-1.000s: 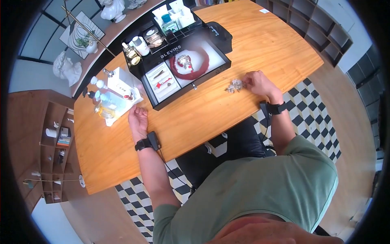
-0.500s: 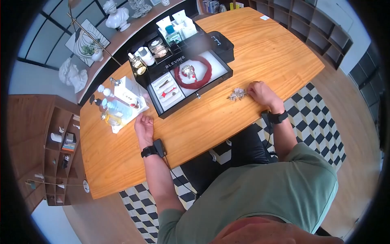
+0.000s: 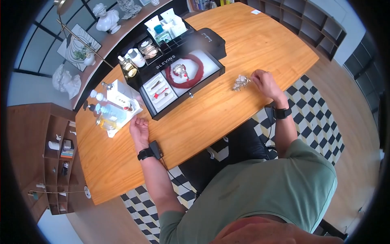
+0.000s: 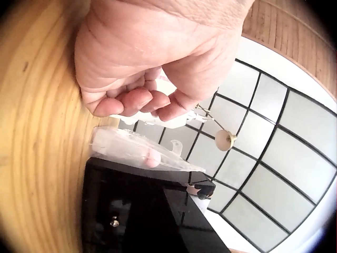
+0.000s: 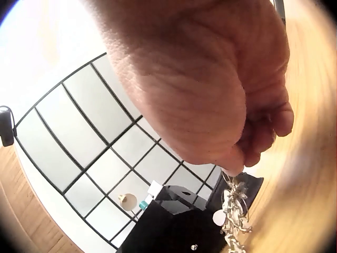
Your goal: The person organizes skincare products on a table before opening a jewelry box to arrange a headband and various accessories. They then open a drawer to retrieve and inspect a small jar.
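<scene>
My right hand (image 3: 266, 84) is over the right part of the wooden table, its thumb and fingertips pinching one end of a silvery floral jewellery piece (image 3: 241, 82). In the right wrist view, the jewellery piece (image 5: 235, 213) dangles from the fingertips, with small metal flowers, twisted wire and a pale round bit. The other fingers curl in towards the palm. My left hand (image 3: 139, 130) rests palm up on the table beside a white stand (image 3: 137, 110) of bottles, fingers loosely bent and holding nothing. Between the hands stands a black jewellery box with its drawer (image 3: 206, 85) pulled out.
In the drawer lie a dark red ring-shaped necklace (image 3: 202, 73), a silvery ornament (image 3: 179, 70) and a white insert with small pieces. Bottles and cosmetics fill the box top. A black pouch-like case (image 3: 215, 42) sits behind the drawer. The table's near edge runs below both hands.
My right hand has shifted right and away from me with the jewellery piece, which now stands more upright beside the fingertips. My left hand stays by the bottle stand. The head view has shifted slightly.
</scene>
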The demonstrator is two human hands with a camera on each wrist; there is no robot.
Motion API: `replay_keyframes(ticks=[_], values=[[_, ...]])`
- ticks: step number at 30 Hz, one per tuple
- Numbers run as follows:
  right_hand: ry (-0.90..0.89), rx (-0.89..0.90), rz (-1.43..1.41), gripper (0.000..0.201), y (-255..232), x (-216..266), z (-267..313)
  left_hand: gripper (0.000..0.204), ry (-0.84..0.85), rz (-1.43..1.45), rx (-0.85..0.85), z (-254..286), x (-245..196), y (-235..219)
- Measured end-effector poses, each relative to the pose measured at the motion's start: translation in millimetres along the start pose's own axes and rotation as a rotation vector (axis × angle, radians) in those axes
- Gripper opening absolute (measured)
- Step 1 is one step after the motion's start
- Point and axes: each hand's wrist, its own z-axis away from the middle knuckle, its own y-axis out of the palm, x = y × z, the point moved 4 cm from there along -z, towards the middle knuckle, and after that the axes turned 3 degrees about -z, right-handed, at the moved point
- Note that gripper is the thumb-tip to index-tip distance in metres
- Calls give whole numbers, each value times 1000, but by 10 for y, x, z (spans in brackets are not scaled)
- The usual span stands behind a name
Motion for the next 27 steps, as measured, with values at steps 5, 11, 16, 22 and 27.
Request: replay_keyframes(ticks=[5,11,16,22,27], values=[[11,-73,-14,11,-218,121,-133,18,0,10,7,-19,12,-12],[-5,-231,-69,15,-508,280,-340,19,-9,14,18,-24,5,-18],[-5,-282,-150,20,-558,549,-554,18,-1,0,12,-13,0,-2],[-72,-253,-492,25,-113,625,-862,19,-1,-13,19,1,-13,-3],[-1,-163,-724,25,246,709,-953,18,-3,-15,18,-23,-2,-41]])
